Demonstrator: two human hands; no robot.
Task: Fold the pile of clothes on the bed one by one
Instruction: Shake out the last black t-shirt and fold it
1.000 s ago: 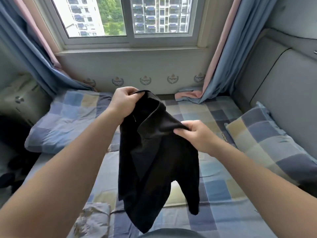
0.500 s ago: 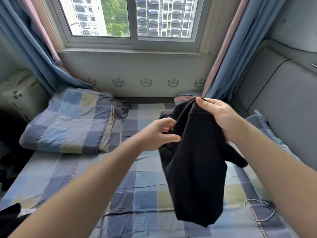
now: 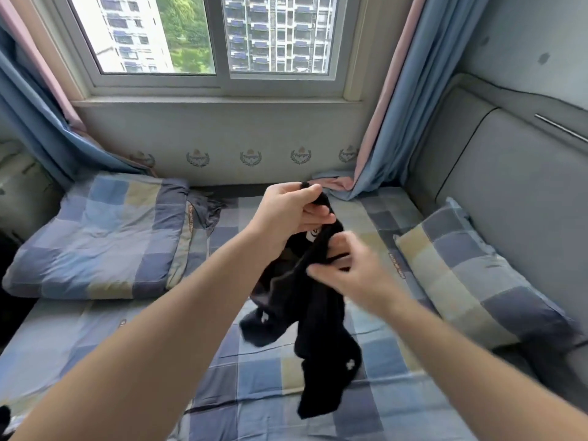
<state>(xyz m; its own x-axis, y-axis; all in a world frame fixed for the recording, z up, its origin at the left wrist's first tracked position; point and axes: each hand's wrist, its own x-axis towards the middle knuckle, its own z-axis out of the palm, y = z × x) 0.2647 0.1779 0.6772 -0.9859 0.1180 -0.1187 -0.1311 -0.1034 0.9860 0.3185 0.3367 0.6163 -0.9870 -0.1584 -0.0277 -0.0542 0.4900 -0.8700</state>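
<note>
Head view: I hold the black garment point(image 3: 318, 329) up in both hands over the checked bed point(image 3: 254, 377).

It hangs bunched with its long axis near vertical, the top end up toward the window point(image 3: 216, 36) and two loose ends dangling down toward me. My left hand point(image 3: 292, 211) is curled tight around the top end. My right hand point(image 3: 353, 275), blurred, sits lower and to the right and pinches a fold at mid-length. Most of the cloth hangs below both hands, between the folded quilt point(image 3: 95, 233) and the pillow point(image 3: 471, 275).
</note>
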